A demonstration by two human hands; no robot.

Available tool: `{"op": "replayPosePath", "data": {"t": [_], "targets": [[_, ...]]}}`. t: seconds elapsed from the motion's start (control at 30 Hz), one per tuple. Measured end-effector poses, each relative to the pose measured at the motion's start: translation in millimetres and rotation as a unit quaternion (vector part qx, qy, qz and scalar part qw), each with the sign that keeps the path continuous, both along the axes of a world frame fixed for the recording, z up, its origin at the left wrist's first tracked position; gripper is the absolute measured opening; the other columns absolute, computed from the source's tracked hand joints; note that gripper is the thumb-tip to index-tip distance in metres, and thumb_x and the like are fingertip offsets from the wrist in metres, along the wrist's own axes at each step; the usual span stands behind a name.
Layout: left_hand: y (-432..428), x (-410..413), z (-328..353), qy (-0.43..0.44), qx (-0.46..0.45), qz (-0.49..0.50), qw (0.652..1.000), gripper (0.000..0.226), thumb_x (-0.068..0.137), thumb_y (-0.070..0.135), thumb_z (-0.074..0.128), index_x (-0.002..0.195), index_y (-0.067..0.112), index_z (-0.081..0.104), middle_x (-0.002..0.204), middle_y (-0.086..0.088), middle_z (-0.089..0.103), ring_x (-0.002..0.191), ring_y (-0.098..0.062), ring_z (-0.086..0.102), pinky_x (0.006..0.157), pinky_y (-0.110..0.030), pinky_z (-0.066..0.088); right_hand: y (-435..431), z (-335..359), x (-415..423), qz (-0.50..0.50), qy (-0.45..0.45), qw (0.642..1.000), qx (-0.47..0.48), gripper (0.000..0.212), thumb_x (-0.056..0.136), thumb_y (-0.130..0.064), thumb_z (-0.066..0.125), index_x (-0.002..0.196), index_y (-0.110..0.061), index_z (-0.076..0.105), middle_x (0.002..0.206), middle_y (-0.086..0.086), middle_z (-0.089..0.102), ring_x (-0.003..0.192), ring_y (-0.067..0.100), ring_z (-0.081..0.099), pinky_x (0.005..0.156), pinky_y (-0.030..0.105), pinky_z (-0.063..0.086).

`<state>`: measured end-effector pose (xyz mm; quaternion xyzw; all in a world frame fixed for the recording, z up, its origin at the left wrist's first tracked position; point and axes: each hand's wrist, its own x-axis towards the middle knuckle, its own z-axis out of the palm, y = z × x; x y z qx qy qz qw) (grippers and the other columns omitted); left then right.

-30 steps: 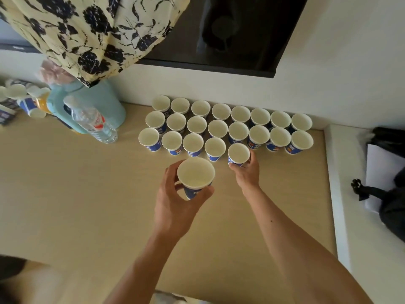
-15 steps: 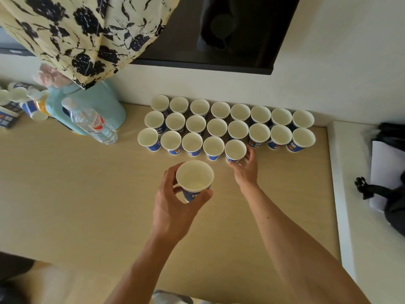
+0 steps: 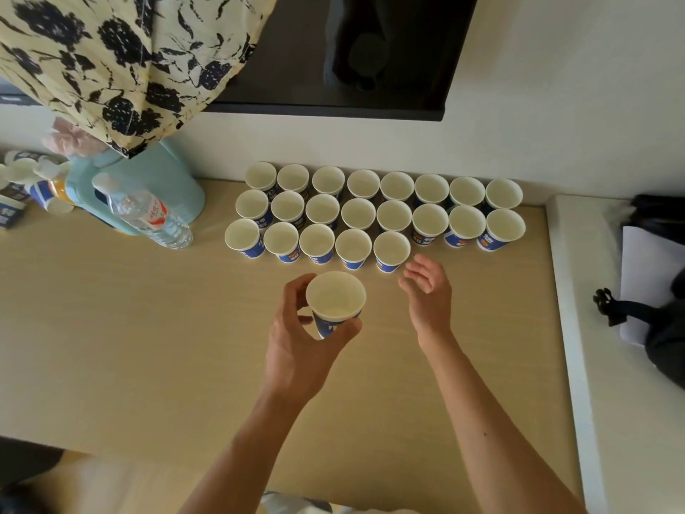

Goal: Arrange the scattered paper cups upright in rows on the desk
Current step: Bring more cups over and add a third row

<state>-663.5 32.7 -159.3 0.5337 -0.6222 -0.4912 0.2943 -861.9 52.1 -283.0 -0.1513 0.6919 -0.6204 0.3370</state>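
Holding one paper cup [image 3: 335, 298] mouth up, seemingly lifted off the counter [image 3: 148, 328], the left hand [image 3: 296, 354] has its fingers [image 3: 292, 296] curled round one side of the lower blue wall and the thumb on the opposite side. The right hand [image 3: 430, 294] is empty, its fingers loosely spread. It hovers just to the right of the held cup and just short of the end cup [image 3: 391, 249] of the front row. Beyond both sets of fingertips stand the arranged cups [image 3: 357, 213]: two full rows by the wall and a shorter front row. The open stretch of that row lies just ahead of the right hand's fingers.

The cup looks very light, thin-walled and easily dented. A hard squeeze would likely push the mouth oval, and a stray knuckle could topple its neighbours. The rolled rim and the base are probably its stiffest parts, so the best hold is a gentle one low on the wall, as here, or lightly across the rim. Paper gives decent grip, so slipping seems unlikely. Setting it down flat beside the end cup matters more than force.
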Motion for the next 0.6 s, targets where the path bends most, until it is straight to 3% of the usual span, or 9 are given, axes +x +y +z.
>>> {"op": "replayPosePath", "data": {"t": [0.07,0.2,0.27,0.4,0.6], "targets": [[-3,-8,-1,-0.005,0.008,-0.009,1.000,0.065,0.060,0.035,0.087,0.118,0.031,0.057,0.111,0.024,0.066,0.107,0.001,0.062,0.086,-0.028,0.053,16,25,2,0.076,0.008,0.996,-0.042,0.041,0.082,-0.004,0.071,0.120,-0.018,0.063,0.112,0.004,0.072,0.105,0.015,0.068,0.092,0.030,0.053],[-9,-27,-5,-0.003,0.004,-0.056,0.998,0.064,0.064,0.026,0.090,0.121,0.028,0.060,0.112,0.018,0.069,0.108,-0.001,0.063,0.080,-0.018,0.051,38,61,-2,0.267,0.007,0.959,-0.091,0.056,0.077,-0.007,0.076,0.129,-0.018,0.060,0.122,0.003,0.070,0.117,0.020,0.063,0.096,0.029,0.048],[-11,-36,-7,0.000,0.001,-0.091,0.996,0.064,0.070,0.018,0.091,0.125,0.025,0.060,0.115,0.015,0.069,0.109,-0.003,0.063,0.081,-0.015,0.052,41,71,-6,0.315,0.030,0.945,-0.089,0.063,0.076,-0.014,0.082,0.134,-0.020,0.058,0.126,-0.001,0.068,0.122,0.022,0.062,0.102,0.037,0.047],[-12,-49,-8,0.004,-0.010,-0.127,0.992,0.066,0.069,0.029,0.083,0.130,0.024,0.059,0.119,0.011,0.067,0.110,-0.002,0.063,0.083,-0.016,0.055,42,77,-13,0.297,0.054,0.949,-0.091,0.067,0.075,-0.017,0.088,0.135,-0.023,0.056,0.126,-0.002,0.068,0.121,0.026,0.062,0.104,0.057,0.047],[-14,-51,-8,-0.030,-0.009,-0.182,0.983,0.074,0.075,0.028,0.088,0.136,0.038,0.048,0.129,0.017,0.061,0.118,0.004,0.058,0.090,-0.015,0.053,44,70,-22,0.274,0.053,0.956,-0.092,0.066,0.073,-0.021,0.086,0.132,-0.024,0.057,0.125,-0.001,0.068,0.120,0.023,0.063,0.103,0.039,0.051]]}}
